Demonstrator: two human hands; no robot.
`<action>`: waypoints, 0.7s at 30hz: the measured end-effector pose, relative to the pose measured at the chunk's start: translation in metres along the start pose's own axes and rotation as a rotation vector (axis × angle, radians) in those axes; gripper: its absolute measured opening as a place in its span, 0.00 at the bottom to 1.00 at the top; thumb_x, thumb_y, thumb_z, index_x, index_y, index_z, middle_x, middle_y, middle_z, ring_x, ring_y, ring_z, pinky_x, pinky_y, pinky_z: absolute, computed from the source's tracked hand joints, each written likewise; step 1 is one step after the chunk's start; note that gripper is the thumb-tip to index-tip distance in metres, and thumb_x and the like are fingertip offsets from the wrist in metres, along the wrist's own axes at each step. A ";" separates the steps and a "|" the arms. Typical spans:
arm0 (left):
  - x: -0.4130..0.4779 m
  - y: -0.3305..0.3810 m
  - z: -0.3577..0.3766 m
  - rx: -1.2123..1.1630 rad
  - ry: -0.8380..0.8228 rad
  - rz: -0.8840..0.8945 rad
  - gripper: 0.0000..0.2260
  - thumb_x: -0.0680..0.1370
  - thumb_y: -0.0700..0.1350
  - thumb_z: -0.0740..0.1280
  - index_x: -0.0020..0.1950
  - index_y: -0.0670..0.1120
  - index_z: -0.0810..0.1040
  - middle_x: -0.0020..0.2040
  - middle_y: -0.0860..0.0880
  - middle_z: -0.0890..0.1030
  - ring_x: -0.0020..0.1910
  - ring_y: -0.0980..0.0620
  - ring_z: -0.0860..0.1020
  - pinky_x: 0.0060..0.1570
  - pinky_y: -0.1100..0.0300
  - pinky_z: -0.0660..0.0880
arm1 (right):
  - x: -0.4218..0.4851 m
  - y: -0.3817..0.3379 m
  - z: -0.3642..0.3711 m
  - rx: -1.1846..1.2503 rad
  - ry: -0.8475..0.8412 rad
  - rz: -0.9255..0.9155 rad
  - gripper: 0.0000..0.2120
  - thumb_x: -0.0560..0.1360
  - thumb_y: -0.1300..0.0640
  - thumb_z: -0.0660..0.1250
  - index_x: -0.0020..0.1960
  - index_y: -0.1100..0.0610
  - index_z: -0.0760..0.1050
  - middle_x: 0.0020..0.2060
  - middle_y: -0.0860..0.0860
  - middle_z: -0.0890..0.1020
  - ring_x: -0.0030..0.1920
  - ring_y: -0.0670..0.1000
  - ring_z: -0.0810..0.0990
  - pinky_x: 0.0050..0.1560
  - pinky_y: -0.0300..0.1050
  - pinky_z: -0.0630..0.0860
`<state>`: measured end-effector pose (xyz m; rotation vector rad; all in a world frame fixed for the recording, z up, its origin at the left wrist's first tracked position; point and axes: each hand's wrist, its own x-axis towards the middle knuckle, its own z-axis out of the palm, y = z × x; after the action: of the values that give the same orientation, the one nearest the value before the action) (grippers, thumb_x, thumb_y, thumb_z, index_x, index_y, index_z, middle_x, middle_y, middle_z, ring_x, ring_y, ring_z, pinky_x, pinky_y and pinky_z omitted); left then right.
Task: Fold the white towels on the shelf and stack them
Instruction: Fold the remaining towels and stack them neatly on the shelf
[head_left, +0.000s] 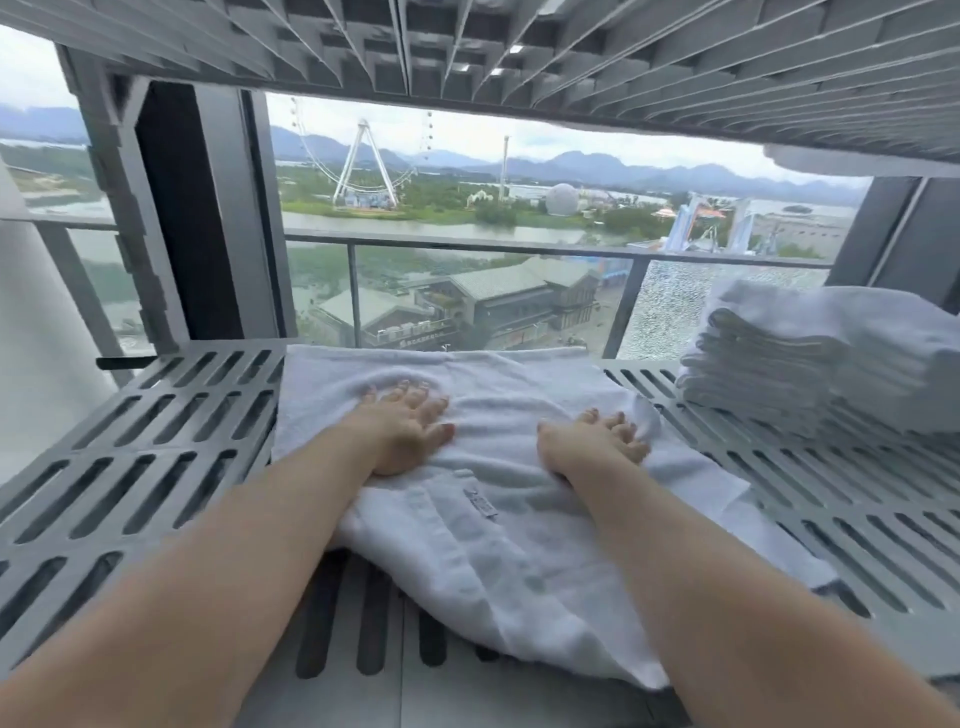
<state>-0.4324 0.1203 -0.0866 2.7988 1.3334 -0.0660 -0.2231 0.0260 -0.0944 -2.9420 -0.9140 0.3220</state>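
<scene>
The left hand (410, 434) and right hand (592, 444) press flat, fingers spread and gripping nothing, on the towel (493, 530) lying lengthwise toward the person, the folded stack (831, 364) nearer the right hand.

- The single view rides on my head, facing forward and a little downward along both forearms onto the slatted grey shelf (171, 415).
- It sits close. My forearms fill the near bottom corners, and my left hand (402, 431) and right hand (592, 441) land mid-frame on the white towel (493, 545).
- The wide lens bends the edges, and the upper shelf (571, 62) roofs the top of the frame.
- Far ahead it faces a window (467, 312), with a Ferris wheel (363, 166) outside.
- The stack of folded towels (831, 364) sits at the far right edge.
</scene>
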 end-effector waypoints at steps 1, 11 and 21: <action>0.002 -0.005 -0.007 0.081 -0.005 0.029 0.29 0.82 0.65 0.42 0.82 0.58 0.48 0.83 0.50 0.46 0.82 0.49 0.43 0.78 0.42 0.42 | -0.009 0.001 -0.002 -0.067 -0.017 0.014 0.37 0.80 0.37 0.47 0.81 0.58 0.49 0.80 0.62 0.50 0.79 0.64 0.49 0.75 0.67 0.46; -0.016 0.110 -0.015 0.082 -0.129 -0.372 0.26 0.79 0.52 0.61 0.77 0.50 0.65 0.78 0.44 0.65 0.74 0.37 0.64 0.67 0.34 0.64 | -0.021 0.058 0.000 0.020 0.083 -0.709 0.24 0.83 0.44 0.54 0.76 0.51 0.66 0.78 0.53 0.63 0.77 0.54 0.60 0.77 0.52 0.56; -0.064 0.101 -0.007 -0.026 0.002 -0.353 0.23 0.84 0.59 0.49 0.74 0.50 0.68 0.75 0.45 0.69 0.74 0.39 0.65 0.69 0.40 0.64 | -0.043 0.101 0.008 0.155 0.717 -0.806 0.15 0.80 0.52 0.56 0.50 0.57 0.80 0.46 0.55 0.83 0.50 0.58 0.80 0.47 0.51 0.78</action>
<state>-0.3938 0.0077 -0.0746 2.5089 1.7973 -0.0563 -0.2037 -0.0817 -0.1043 -2.0167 -1.6544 -0.6092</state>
